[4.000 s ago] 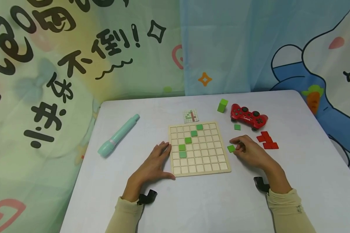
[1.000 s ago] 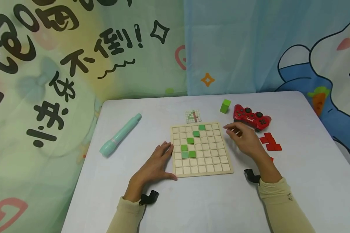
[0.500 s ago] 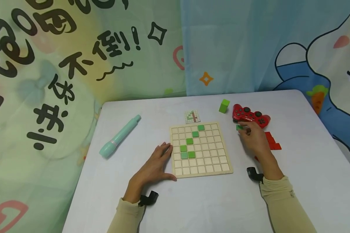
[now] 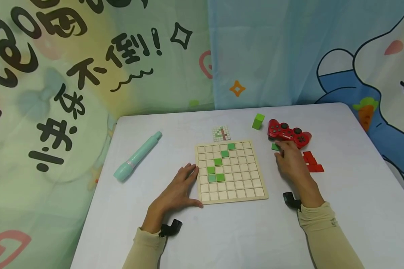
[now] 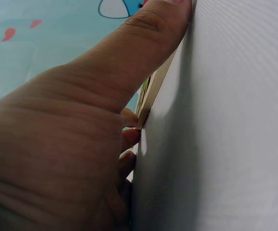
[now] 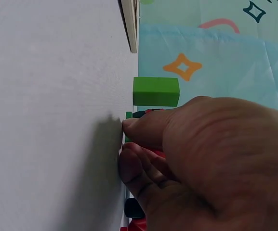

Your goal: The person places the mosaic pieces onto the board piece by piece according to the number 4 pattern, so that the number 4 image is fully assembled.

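Note:
A square wooden grid board (image 4: 233, 194) lies on the white table with several green tiles set in its cells. My left hand (image 4: 178, 188) rests at the board's left edge, fingers along the side and thumb near the lower corner. In the left wrist view, the thumb crosses in front of the board's edge (image 5: 158, 89). Away to the right, my right hand (image 4: 291, 160) has its fingertips on a loose green tile (image 4: 275, 147), thumb and fingers curled about it. In the right wrist view, the thumb covers part of that tile (image 6: 128, 115).
Behind the right hand lies a red game controller (image 4: 287, 133), with a green block (image 4: 257, 121) to its left. Red tiles (image 4: 313, 162) lie beside the hand, partly hidden. A small pattern card (image 4: 221, 133) sits behind the board. A mint-green tube (image 4: 138, 157) lies at left.
The bright green tile that lay by my right hand now sits in the board's grid. My right hand has moved back and right to the other loose green tile. The left hand stays put.

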Demonstrator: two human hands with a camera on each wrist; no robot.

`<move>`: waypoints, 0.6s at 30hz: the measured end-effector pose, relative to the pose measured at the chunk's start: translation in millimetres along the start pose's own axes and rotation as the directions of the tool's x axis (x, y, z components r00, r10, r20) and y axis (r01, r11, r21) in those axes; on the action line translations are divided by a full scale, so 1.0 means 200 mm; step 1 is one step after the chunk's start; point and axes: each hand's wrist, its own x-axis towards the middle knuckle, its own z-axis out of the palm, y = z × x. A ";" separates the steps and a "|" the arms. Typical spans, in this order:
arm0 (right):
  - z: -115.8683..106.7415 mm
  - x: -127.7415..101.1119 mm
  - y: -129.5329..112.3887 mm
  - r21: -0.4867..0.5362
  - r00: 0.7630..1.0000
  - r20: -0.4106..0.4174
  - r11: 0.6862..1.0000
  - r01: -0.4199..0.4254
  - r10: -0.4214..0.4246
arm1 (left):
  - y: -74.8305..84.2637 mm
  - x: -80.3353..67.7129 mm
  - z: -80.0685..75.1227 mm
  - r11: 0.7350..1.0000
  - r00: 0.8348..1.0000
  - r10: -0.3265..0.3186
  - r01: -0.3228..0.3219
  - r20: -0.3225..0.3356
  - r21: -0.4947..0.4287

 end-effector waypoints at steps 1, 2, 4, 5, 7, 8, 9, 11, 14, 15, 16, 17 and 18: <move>0.00 0.00 0.00 0.000 1.000 -0.003 1.000 -0.001 0.001 | 0.00 0.00 0.00 1.000 1.000 0.003 -0.003 -0.006 -0.004; 0.00 0.00 0.00 0.001 1.000 -0.004 1.000 -0.006 0.006 | 0.00 0.00 0.00 1.000 1.000 0.006 -0.006 -0.009 -0.007; 0.00 0.00 0.00 -0.002 1.000 -0.004 1.000 -0.018 0.018 | 0.00 0.00 0.00 1.000 1.000 0.002 -0.002 -0.006 -0.007; 0.00 0.00 0.00 -0.002 1.000 -0.003 1.000 -0.027 0.027 | 0.00 0.00 0.01 1.000 1.000 0.003 -0.003 -0.007 -0.009; 0.00 -0.01 0.00 -0.005 0.999 0.003 0.999 -0.048 0.048 | 0.00 0.00 0.01 1.000 1.000 0.000 0.000 -0.002 -0.005; 0.00 -0.01 -0.01 -0.007 0.998 0.005 0.998 -0.059 0.059 | 0.00 0.00 0.01 1.000 1.000 -0.002 0.002 0.002 0.001; 0.00 -0.01 -0.01 -0.008 0.998 0.007 0.998 -0.070 0.070 | -0.01 0.00 0.01 1.000 1.000 -0.002 0.002 0.001 0.006; 0.00 -0.01 -0.02 -0.007 0.996 0.010 0.996 -0.089 0.089 | 0.00 0.00 0.01 1.000 1.000 0.002 -0.002 -0.005 0.006; 0.01 -0.01 -0.02 -0.005 0.995 0.005 0.995 -0.096 0.096 | 0.00 0.00 0.00 1.000 1.000 0.002 -0.002 -0.011 0.000; 0.01 -0.01 -0.02 -0.004 0.995 0.002 0.995 -0.096 0.096 | 0.01 0.00 0.00 1.000 1.000 0.000 0.000 -0.011 -0.003; 0.01 -0.01 -0.02 -0.004 0.995 0.000 0.995 -0.097 0.097 | 0.01 0.00 0.00 1.000 1.000 0.001 -0.002 -0.016 -0.008; 0.01 -0.01 -0.03 -0.005 0.995 -0.001 0.995 -0.098 0.098 | 0.01 0.00 0.00 1.000 1.000 0.000 0.000 -0.014 -0.010; 0.01 -0.01 -0.03 -0.006 0.995 0.002 0.995 -0.100 0.100 | 0.01 0.00 0.00 1.000 1.000 -0.005 0.005 -0.009 -0.009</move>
